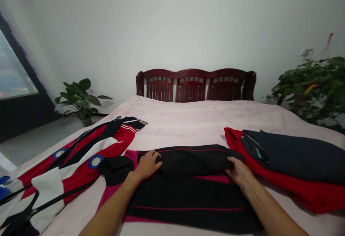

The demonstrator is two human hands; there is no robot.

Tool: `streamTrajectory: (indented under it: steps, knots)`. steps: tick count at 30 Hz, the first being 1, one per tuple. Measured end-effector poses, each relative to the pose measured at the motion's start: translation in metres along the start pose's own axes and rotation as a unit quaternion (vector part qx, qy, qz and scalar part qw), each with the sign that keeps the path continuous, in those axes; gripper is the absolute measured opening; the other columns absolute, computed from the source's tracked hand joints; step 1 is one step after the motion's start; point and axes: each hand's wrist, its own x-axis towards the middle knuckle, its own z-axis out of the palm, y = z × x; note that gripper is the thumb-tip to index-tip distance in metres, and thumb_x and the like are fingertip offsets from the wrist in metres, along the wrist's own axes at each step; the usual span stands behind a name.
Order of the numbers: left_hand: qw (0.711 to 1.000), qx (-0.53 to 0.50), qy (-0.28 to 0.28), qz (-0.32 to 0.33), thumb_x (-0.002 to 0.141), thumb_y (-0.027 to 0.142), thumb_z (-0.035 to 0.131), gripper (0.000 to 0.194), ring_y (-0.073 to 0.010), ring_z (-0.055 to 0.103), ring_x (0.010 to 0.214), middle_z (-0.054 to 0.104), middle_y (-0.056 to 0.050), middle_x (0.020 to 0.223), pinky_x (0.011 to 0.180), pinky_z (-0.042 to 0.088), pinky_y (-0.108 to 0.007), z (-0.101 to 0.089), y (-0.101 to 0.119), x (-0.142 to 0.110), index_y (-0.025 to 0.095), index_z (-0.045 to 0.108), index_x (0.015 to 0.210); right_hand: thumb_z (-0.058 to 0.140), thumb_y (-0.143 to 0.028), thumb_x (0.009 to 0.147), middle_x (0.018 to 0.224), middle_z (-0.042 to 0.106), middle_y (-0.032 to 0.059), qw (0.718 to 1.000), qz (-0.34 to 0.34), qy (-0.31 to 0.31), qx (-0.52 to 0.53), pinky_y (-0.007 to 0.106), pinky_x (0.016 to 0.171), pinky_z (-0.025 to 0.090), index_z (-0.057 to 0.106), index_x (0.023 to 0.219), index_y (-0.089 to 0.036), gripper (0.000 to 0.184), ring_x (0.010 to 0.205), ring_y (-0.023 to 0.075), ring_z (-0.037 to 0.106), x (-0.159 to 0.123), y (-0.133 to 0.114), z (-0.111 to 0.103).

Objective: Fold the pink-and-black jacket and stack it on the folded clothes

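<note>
A black garment with magenta trim [188, 189] lies flat on the pink bed [188, 121] right in front of me, its far part folded toward me. My left hand [147, 164] rests on the fold's left end, fingers curled over the cloth. On the fold's right end sits my right hand [238, 171], fingers bent down onto the fabric. Both hands press or grip the folded black layer.
A red, white and navy jacket [67, 164] lies spread at the left. A dark folded garment [293, 153] sits on a red one [309, 189] at the right. A dark wooden headboard [195, 85] stands behind, with potted plants [79, 97] at both sides.
</note>
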Motion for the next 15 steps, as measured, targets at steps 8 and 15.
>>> streamTrajectory:
  steps: [8,15]
  knots:
    - [0.996,0.028,-0.015,-0.089,0.087,0.021,0.049,0.025,-0.0257,0.058,0.112,0.064,-0.012,0.117,0.098,0.042,-0.042,-0.009,0.011,0.012,0.019,0.064,0.107,0.062,-0.015,0.071,0.124,0.064,0.0090,0.928,-0.322,0.006,-0.189,0.042,0.113,0.035,0.065,0.109,-0.020,0.038,0.123,0.0234,0.054,-0.016,-0.007,-0.026]
    - [0.997,0.059,-0.006,-0.045,0.095,0.054,0.038,0.058,-0.0363,0.022,0.146,0.031,-0.009,0.159,0.112,0.020,-0.065,0.042,0.084,0.015,0.034,0.036,0.149,0.043,-0.042,0.094,0.153,0.043,0.0088,0.585,-0.486,-0.150,-0.632,0.049,0.120,0.016,0.048,0.143,-0.020,0.054,0.145,0.0267,0.029,-0.014,0.020,0.027]
